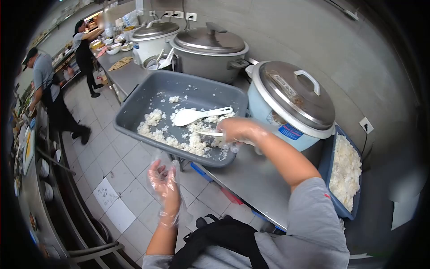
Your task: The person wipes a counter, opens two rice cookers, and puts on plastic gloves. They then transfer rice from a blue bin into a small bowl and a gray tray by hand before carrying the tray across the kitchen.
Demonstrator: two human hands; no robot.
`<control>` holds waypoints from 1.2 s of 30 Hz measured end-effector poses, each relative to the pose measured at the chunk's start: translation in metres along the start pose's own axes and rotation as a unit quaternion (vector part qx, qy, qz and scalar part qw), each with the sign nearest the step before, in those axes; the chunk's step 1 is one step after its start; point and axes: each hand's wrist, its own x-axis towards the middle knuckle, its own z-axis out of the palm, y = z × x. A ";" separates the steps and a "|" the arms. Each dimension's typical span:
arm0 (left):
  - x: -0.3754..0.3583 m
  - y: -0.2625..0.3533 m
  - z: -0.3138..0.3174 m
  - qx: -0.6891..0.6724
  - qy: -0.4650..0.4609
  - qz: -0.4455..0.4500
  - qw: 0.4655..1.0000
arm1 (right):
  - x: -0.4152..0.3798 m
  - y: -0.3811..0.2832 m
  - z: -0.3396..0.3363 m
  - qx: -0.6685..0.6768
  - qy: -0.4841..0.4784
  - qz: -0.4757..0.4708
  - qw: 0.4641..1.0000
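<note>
My right hand (pixel 237 131), in a clear plastic glove, is closed on a white rice paddle (pixel 209 133) at the near right of a grey plastic tub (pixel 134 130). The paddle's blade is partly hidden in the rice. Cooked white rice (pixel 195 144) lies scattered along the tub's near side, with small clumps farther back. A second white rice paddle (pixel 189 117) rests loose on the rice. My left hand (pixel 165 184), also gloved, hovers below the tub's near edge, palm up with loosely curled fingers and nothing in it.
Right of the tub stands a light blue rice cooker (pixel 277 103) with a metal lid; a larger grey cooker (pixel 209 49) is behind. Another tub of rice (pixel 347 172) sits at far right. Two people work at left, near a counter (pixel 27 148). A steel table (pixel 251 179) supports the tub.
</note>
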 end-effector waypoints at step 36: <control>0.034 0.044 0.030 0.006 0.023 -0.173 0.985 | -0.243 0.222 0.041 0.022 0.503 0.123 0.855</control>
